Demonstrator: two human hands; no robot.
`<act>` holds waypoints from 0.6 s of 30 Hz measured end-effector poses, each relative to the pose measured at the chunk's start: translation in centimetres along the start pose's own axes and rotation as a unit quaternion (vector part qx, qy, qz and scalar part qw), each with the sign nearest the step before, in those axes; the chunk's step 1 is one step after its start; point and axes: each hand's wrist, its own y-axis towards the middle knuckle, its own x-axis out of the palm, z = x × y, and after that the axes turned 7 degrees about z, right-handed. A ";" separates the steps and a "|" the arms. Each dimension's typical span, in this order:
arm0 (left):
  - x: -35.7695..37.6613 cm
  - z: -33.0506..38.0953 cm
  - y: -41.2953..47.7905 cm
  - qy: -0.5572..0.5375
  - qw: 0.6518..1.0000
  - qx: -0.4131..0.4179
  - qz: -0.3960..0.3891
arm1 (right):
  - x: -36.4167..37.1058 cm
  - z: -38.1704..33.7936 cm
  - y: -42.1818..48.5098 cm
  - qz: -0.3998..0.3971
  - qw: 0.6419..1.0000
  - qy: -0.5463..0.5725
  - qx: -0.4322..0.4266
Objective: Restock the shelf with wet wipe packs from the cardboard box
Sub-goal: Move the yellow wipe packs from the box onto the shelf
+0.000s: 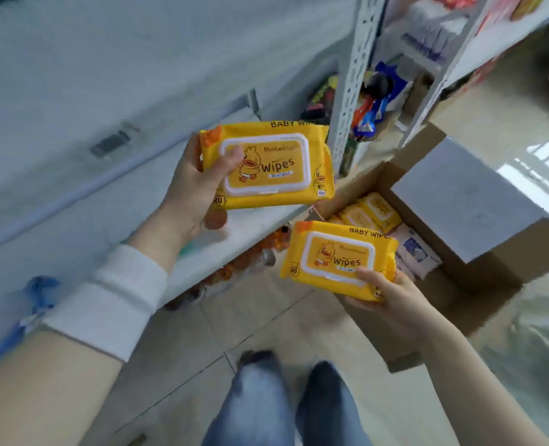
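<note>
Hands (189,188) (392,297) pinch two glossy yellow rectangular wipe packs (266,202) (324,286) (rounded white lids (265,165) (337,255)).

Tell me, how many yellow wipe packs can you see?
4. One pack is in the left hand, one in the right hand, and two lie in the box. More may be hidden in the box.

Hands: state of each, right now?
Left hand: grips the upper wipes pack.
Right hand: grips the lower wipes pack.
</note>
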 end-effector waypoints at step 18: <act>-54.1 10.1 -16.9 0.016 0.927 0.091 0.363 | 46.9 6.1 -13.0 -0.265 0.942 -0.168 -0.121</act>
